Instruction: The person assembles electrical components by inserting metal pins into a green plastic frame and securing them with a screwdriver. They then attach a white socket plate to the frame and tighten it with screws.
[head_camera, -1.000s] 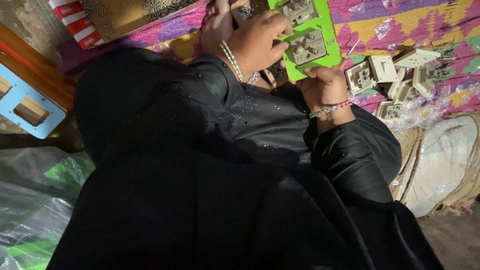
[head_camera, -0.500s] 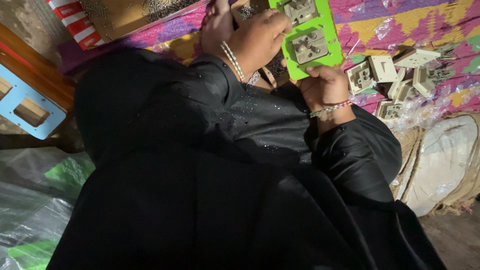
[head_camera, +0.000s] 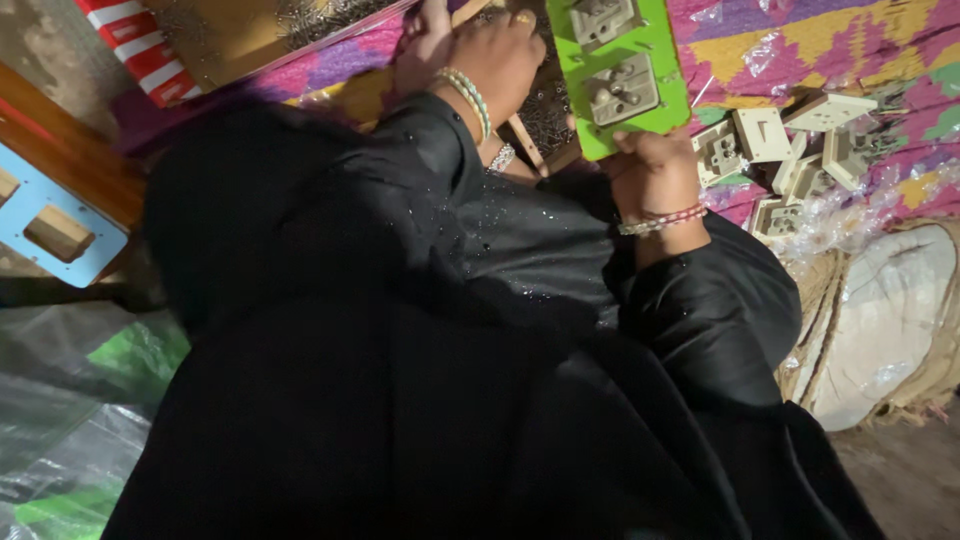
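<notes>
Your right hand (head_camera: 655, 170) has its grip clamped on the green board's (head_camera: 655, 105) bottom edge, with the board just above it. Your left hand (head_camera: 500, 60) is closed around a wooden stick (head_camera: 525, 140), beside the board's left edge.

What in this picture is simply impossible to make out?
- Left hand: its fingertips run off the top edge of the head view, so what they grip beyond the wooden stick is unclear.
- Right hand: its fingers curl under the green board, hidden.
- Green board: top cut off by the frame edge.
- The lap: covered by the black sleeves.
- Small parts behind the left wrist: too small and dark.
</notes>
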